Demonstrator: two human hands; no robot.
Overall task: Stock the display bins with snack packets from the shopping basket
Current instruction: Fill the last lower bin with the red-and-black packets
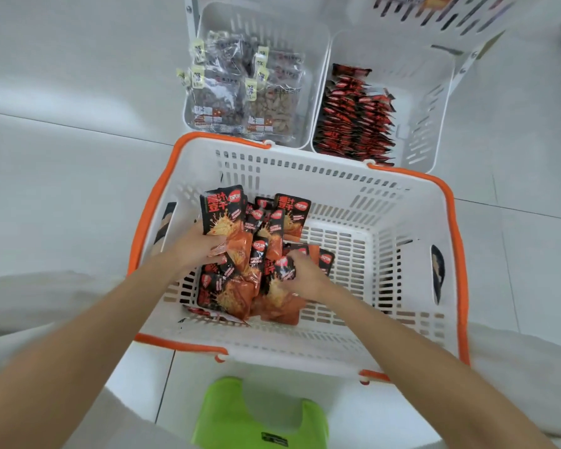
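A green stool [259, 413] sits nearest, just below the near wall of the basket [305, 345]. The basket is white slatted plastic, and its orange handles [460, 254] lie folded down along the rim. It stands on a pale tiled floor [62, 173]. Two bare forearms reach over the near wall and down inside.

A pile of packets [230, 296], black and red with orange print, fills the left half of the basket's bottom. The right half shows bare slats. The left hand [198, 246] is at the left of the pile. Its fingers are curled round a bunch of packets, and one of them stands upright above the knuckles. The right hand [300, 273] is at the middle of the pile, thumb and fingers closed in a pinch on a single packet [282, 270].

Beyond the basket's far wall stand two white bins, side by side and touching each other. The left bin [266, 24] holds clear nut packs [240, 102] with pale tags, lying overlapped. The right bin [425, 124] holds red packs [353, 124] of the same colours as the pile. They stand on edge in a tight row along its left side, and its right side is bare. Farther still, at the top edge, part of another slatted bin [434, 14] shows, its contents blurred.
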